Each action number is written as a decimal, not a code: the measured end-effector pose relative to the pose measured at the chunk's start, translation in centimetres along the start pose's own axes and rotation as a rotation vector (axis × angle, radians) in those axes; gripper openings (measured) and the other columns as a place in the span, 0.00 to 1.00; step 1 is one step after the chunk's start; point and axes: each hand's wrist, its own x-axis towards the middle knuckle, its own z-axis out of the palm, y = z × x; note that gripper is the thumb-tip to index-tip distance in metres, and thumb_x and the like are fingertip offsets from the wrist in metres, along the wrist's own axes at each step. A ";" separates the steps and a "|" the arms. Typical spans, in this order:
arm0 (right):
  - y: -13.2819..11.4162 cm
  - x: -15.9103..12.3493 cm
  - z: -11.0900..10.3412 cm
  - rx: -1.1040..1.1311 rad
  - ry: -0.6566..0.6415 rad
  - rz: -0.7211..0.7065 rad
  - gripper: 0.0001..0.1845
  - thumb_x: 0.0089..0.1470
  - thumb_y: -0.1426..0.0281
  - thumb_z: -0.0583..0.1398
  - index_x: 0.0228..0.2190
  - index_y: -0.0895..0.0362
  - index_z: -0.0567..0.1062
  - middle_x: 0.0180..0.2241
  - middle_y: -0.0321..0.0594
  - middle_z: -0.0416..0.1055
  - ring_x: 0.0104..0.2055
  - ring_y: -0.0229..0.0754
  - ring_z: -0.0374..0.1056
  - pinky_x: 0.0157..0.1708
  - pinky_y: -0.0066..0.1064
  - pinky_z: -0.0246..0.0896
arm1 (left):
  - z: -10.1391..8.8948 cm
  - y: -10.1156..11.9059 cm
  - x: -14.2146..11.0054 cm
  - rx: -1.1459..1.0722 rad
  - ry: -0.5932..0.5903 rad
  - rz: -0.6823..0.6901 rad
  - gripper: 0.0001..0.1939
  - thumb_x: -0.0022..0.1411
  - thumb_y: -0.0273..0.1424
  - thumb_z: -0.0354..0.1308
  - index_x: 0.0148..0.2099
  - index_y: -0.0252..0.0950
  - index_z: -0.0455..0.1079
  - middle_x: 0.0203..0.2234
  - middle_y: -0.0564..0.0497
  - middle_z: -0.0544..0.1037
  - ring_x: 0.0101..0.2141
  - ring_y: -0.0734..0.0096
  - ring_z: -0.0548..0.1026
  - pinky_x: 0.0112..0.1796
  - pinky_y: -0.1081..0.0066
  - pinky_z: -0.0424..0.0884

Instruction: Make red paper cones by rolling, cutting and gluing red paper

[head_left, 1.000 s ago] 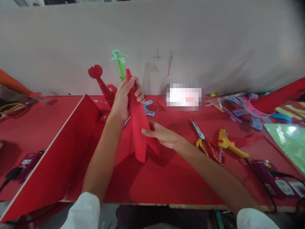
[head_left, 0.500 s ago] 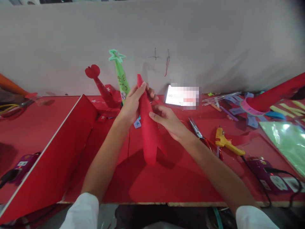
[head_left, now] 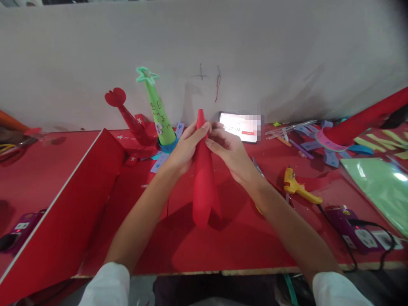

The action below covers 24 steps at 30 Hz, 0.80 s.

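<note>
Two bare hands work on one red cone [head_left: 203, 182], a rolled sheet held nearly upright above the red worktop [head_left: 188, 255], its narrow tip upward and its wide end flaring open. The left hand [head_left: 185, 148] has its grip closed around the upper part, thumb across the front. The right hand [head_left: 230, 154] pinches the same upper part from the other side, its thumb just beside the left hand's. Whether the wide end touches the worktop, I cannot tell.

Behind the left forearm, a green cone [head_left: 161, 114] with dark markings stands in a blue ring [head_left: 168, 146], topped by a mint-green star outline [head_left: 147, 75]. Beside it leans a red stem [head_left: 130, 119] with a heart-shaped top [head_left: 115, 97]. A lit screen [head_left: 239, 127], partly pixelated, leans near the wall [head_left: 270, 55]. A yellow glue gun [head_left: 298, 187] lies to the right of the right forearm, near a purple power socket block [head_left: 355, 229]; scissors [head_left: 257, 165] are mostly hidden by that forearm. Farther right lies a shiny green sheet [head_left: 379, 187]. A red panel [head_left: 70, 208] slants up on the left.
</note>
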 end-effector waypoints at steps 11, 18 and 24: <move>-0.9 -0.1 -0.3 -0.055 0.007 -0.055 0.18 0.59 0.50 0.69 0.40 0.51 0.81 0.44 0.41 0.81 0.52 0.48 0.76 0.60 0.46 0.71 | 0.4 -0.3 -0.3 -0.024 -0.124 0.087 0.14 0.69 0.41 0.67 0.37 0.38 0.71 0.52 0.45 0.83 0.56 0.58 0.80 0.52 0.63 0.79; -0.7 -0.1 -0.3 -0.079 0.007 -0.057 0.18 0.60 0.50 0.69 0.40 0.51 0.81 0.44 0.41 0.81 0.51 0.48 0.76 0.58 0.46 0.71 | 0.3 -0.4 -0.3 -0.020 -0.103 0.074 0.15 0.69 0.42 0.67 0.37 0.38 0.70 0.51 0.46 0.83 0.52 0.60 0.81 0.48 0.66 0.80; -0.7 -0.1 -0.2 -0.080 0.033 -0.060 0.14 0.60 0.55 0.69 0.38 0.51 0.80 0.40 0.40 0.79 0.48 0.47 0.76 0.56 0.44 0.72 | 0.6 -0.4 -0.4 -0.030 -0.089 0.072 0.14 0.70 0.41 0.66 0.37 0.38 0.71 0.48 0.46 0.83 0.51 0.59 0.82 0.46 0.65 0.81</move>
